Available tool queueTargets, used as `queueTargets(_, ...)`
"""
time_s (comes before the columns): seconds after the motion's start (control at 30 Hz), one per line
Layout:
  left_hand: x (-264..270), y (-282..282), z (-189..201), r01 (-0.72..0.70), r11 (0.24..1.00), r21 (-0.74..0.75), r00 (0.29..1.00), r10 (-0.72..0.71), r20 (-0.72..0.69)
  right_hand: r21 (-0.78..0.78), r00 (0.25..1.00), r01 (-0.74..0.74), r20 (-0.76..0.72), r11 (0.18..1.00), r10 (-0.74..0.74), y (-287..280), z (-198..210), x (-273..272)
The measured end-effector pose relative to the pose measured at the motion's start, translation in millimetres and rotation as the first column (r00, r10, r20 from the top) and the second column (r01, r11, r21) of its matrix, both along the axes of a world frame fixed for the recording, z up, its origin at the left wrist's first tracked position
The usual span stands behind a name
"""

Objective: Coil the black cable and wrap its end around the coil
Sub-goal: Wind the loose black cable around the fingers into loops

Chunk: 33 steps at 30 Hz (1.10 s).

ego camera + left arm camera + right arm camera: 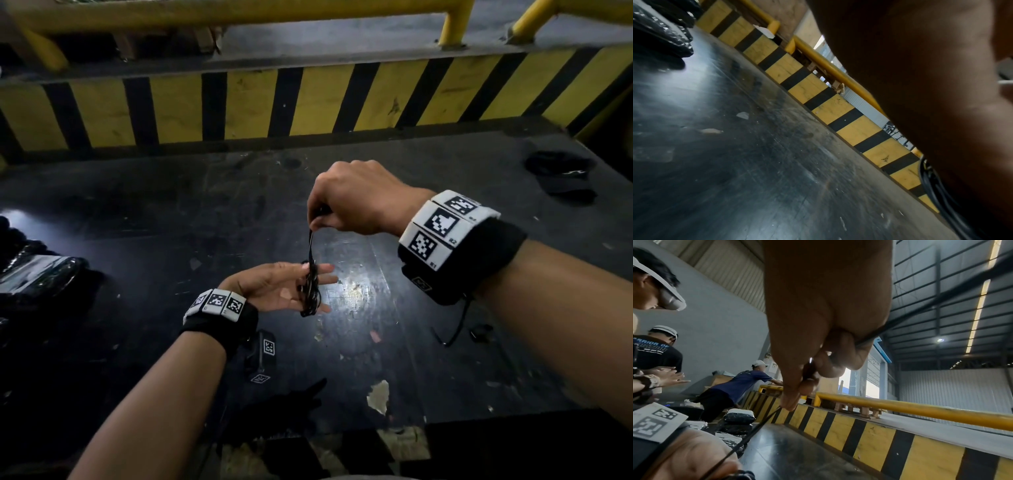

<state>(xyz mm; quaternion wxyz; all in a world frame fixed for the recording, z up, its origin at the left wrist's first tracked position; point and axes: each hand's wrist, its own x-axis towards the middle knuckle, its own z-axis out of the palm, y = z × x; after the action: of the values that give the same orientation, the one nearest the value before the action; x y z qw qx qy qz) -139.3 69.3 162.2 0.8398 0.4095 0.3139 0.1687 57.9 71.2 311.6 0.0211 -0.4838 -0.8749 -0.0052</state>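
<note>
My left hand (pixel 281 289) lies palm up over the black table (pixel 171 222), fingers straight. The black cable's coil (pixel 310 291) is looped around those fingers. A short taut stretch of the black cable (pixel 311 248) rises from the coil to my right hand (pixel 317 224), which pinches it between thumb and fingertips just above. In the right wrist view the right hand's fingers (pixel 795 395) pinch the cable (pixel 760 426), which runs down to the left hand (pixel 690 459). In the left wrist view cable strands (pixel 931 186) cross the dark hand.
A yellow-and-black striped barrier (pixel 308 99) with a yellow rail (pixel 239 13) closes off the table's far side. Black wrapped bundles (pixel 34 270) sit at the left edge, a black cap (pixel 561 171) at the far right, a small black piece (pixel 479 332) near my right forearm. Other people (pixel 735 386) stand beyond.
</note>
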Motion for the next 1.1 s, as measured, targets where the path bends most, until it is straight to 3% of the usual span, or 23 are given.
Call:
queueTargets(0.13, 1, -1, 0, 0.023, 0.999, -0.026, 0.996, -0.021, 0.084, 0.020, 0.999, 0.015, -0.044, 1.000, -0.014, 10, -5, -2)
queueTargets(0.5, -1, -8, 1, 0.019, 0.998, -0.066, 0.997, -0.014, 0.075, -0.012, 0.991, 0.076, -0.114, 0.997, -0.077, 26, -12, 5)
queueTargets(0.9, 7, -19, 22, 0.142, 0.989, 0.039, 0.978, -0.146, 0.148, -0.185, 0.961, 0.115, -0.228, 0.976, -0.156, 31, -49, 21)
queueTargets(1.1, 4, -18, 32, 0.146, 0.981, 0.127, 0.942, -0.177, 0.287, -0.466, 0.812, 0.002, -0.515, 0.885, -0.274, 11, -109, 39)
